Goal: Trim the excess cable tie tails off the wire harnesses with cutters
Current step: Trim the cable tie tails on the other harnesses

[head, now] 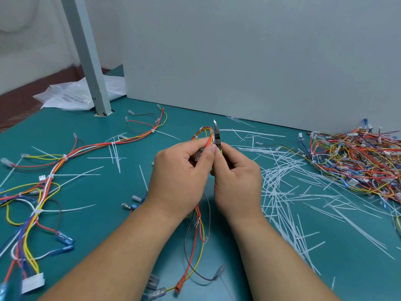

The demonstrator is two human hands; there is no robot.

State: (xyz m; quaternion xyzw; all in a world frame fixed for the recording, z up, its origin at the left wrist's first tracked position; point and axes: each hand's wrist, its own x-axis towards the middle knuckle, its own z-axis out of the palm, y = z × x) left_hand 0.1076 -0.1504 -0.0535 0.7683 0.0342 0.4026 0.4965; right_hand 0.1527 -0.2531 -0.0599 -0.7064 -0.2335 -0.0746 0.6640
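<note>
Teal table [104, 231] fills view, grey panel [260, 61] standing at back edge. Tangled harness pile [355, 161] far right. Long untrimmed harness [54, 170] sprawls left, white tie tails sticking out. Heap of cut tails [280, 192] lies between hands and pile. Left hand [180, 174] raised at centre, fingers curled round looped harness [204, 132] — its wires hang down to table. Right hand [236, 181] grips cutters [216, 135], green handle mostly hidden — blades up against loop's right side, just beside left thumb.
</note>
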